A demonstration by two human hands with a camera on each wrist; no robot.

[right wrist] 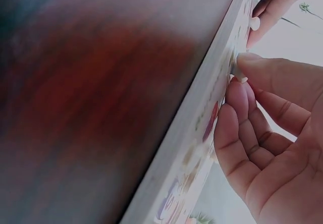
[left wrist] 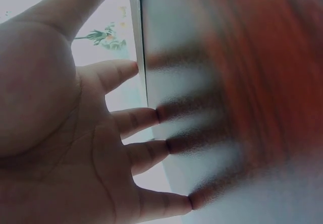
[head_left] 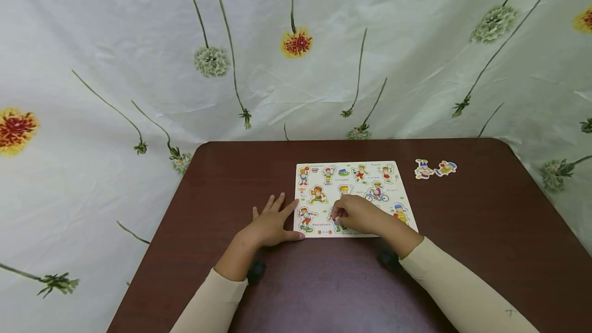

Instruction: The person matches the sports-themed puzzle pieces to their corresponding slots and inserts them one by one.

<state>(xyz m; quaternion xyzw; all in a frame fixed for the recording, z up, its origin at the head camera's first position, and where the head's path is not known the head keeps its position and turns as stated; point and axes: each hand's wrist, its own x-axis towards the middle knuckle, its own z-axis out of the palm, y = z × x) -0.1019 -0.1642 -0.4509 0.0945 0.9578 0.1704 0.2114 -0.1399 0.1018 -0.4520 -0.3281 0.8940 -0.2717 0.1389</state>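
Note:
A white peg puzzle board with printed sports figures lies on the table. Over its lower middle, my right hand pinches the small knob of a puzzle piece between thumb and fingertips; the hand covers part of that piece. The piece looks to be at the board's surface, though whether it sits fully in its slot I cannot tell. My left hand is spread at the board's left edge, thumb at the lower left corner. In the left wrist view its fingertips touch the tabletop.
Two loose puzzle pieces, one figure and another beside it, lie right of the board on the dark red-brown table. Another white knob rises from the board. Behind the table hangs a flowered white cloth.

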